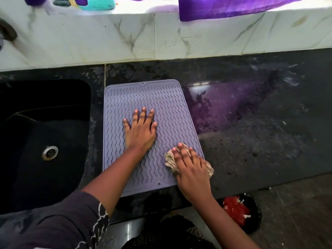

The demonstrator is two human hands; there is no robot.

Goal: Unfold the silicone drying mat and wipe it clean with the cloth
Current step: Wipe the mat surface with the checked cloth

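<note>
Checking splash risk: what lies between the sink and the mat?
Head view: only a bare strip of dark countertop separates the sink from the mat.

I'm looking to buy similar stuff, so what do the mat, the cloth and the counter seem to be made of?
Mat: likely silicone, matte lilac, with moulded wavy ridges and lying flat. Cloth: woven fabric, beige and patterned, bunched softly under the right hand. Counter: polished dark speckled stone, probably granite, judging by its reflections.
</note>
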